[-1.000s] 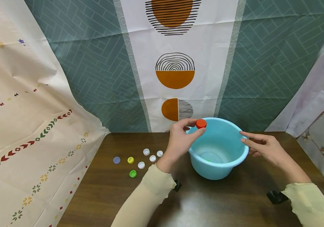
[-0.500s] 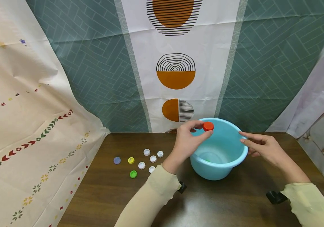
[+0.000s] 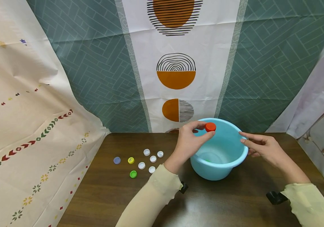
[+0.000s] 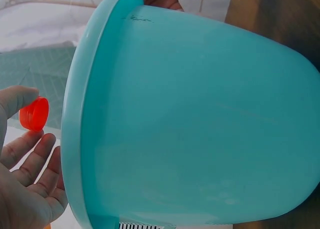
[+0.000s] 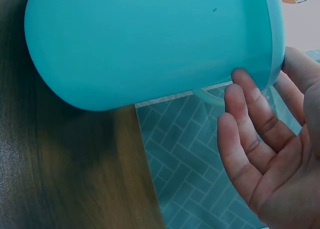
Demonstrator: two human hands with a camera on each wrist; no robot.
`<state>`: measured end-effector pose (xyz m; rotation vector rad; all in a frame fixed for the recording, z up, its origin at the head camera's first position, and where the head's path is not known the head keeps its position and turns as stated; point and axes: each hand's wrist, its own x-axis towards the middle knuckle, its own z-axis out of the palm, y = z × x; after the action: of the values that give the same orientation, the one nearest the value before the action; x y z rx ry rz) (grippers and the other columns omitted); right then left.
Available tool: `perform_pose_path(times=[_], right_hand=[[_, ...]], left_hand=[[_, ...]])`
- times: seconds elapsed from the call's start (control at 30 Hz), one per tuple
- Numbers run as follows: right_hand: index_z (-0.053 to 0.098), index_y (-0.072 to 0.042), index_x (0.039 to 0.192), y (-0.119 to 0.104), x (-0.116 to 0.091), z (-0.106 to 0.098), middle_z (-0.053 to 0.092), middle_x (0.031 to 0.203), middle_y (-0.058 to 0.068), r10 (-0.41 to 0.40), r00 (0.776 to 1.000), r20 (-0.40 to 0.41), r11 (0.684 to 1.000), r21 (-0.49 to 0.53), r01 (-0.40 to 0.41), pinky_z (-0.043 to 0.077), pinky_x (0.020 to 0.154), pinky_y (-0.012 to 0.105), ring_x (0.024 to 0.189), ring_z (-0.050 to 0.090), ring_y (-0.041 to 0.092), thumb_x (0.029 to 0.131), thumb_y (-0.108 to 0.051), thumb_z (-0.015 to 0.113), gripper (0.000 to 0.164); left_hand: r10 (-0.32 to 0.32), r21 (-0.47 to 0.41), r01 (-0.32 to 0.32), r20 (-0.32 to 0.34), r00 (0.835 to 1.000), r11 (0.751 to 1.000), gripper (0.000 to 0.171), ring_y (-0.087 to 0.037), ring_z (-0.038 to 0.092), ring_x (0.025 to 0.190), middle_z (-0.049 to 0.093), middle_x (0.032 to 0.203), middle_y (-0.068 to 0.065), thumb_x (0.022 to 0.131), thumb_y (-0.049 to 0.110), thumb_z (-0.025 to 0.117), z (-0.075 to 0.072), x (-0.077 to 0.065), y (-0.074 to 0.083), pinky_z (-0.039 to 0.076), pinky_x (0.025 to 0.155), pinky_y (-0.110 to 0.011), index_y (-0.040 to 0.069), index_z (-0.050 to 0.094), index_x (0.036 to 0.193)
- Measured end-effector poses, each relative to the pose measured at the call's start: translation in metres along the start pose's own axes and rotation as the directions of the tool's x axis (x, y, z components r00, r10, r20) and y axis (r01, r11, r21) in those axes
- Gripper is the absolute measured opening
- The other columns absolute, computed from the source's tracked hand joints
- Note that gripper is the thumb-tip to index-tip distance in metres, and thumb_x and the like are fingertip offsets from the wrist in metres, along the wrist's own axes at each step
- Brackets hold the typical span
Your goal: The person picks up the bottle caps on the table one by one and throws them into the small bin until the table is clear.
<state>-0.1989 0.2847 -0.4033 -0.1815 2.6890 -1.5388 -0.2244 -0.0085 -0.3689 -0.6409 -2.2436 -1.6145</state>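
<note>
My left hand (image 3: 187, 138) pinches a red bottle cap (image 3: 210, 127) between thumb and fingertips, held above the left part of a light blue plastic basin (image 3: 213, 172). In the left wrist view, the cap (image 4: 35, 114) stands on edge beside the basin's rim (image 4: 75, 104). At the basin's right side, my right hand (image 3: 262, 145) grips the rim. The right wrist view has the thumb at the rim and the fingers (image 5: 235, 144) against or near the outer wall. A small patch of green shows on the basin's floor (image 3: 207, 160), mostly hidden by the near rim.
Several loose bottle caps lie on the brown wooden table (image 3: 99, 195) left of the basin: white caps (image 3: 141, 165), a blue cap (image 3: 117, 160), a yellow cap (image 3: 130, 160) and a green cap (image 3: 133, 174). A patterned curtain (image 3: 176, 78) hangs behind the table.
My left hand has moved right and slightly down with the red bottle cap, farther over the basin, uncovering another white cap on the table. My right hand stays at the rim.
</note>
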Motion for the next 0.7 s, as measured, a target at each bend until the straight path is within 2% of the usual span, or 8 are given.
perform_pose_path(times=[0.17, 0.4, 0.7], right_hand=[[0.051, -0.013, 0.144, 0.0011, 0.0007, 0.0001, 0.061, 0.119, 0.015, -0.005, 1.000, 0.001, 1.000, -0.007, 0.005, 0.057, 0.068, 0.037, 0.083, 0.070, 0.020, 0.095, -0.043, 0.061, 0.058], [0.051, -0.012, 0.143, 0.0003, 0.0019, 0.0004, 0.063, 0.117, 0.013, -0.008, 1.000, 0.001, 1.000, 0.002, 0.008, 0.057, 0.067, 0.036, 0.082, 0.070, 0.020, 0.095, -0.042, 0.061, 0.058], [0.052, -0.010, 0.143, 0.0014, 0.0033, -0.0010, 0.069, 0.109, 0.009, -0.010, 1.000, 0.004, 1.000, 0.016, 0.010, 0.057, 0.067, 0.035, 0.081, 0.071, 0.020, 0.095, -0.040, 0.063, 0.057]], left_hand=[[-0.013, 0.001, 0.013, 0.008, 1.000, 1.000, 0.027, -0.002, 0.059, 0.090, 0.066, 0.093, 0.017, 0.081, 0.035, 0.081, 0.0002, -0.0007, 0.0014, 0.049, 0.079, -0.028, 0.022, 0.075, 0.104], [-0.096, 0.022, 0.095, 0.035, 0.995, 0.995, 0.048, -0.001, 0.053, 0.108, 0.063, 0.117, 0.016, 0.078, 0.046, 0.080, 0.0006, -0.0019, 0.0021, 0.047, 0.090, -0.031, 0.027, 0.070, 0.120], [-0.071, 0.029, 0.071, 0.021, 0.997, 0.997, 0.047, -0.003, 0.054, 0.110, 0.062, 0.115, 0.019, 0.078, 0.044, 0.081, -0.0023, -0.0012, 0.0041, 0.047, 0.089, -0.030, 0.021, 0.072, 0.118]])
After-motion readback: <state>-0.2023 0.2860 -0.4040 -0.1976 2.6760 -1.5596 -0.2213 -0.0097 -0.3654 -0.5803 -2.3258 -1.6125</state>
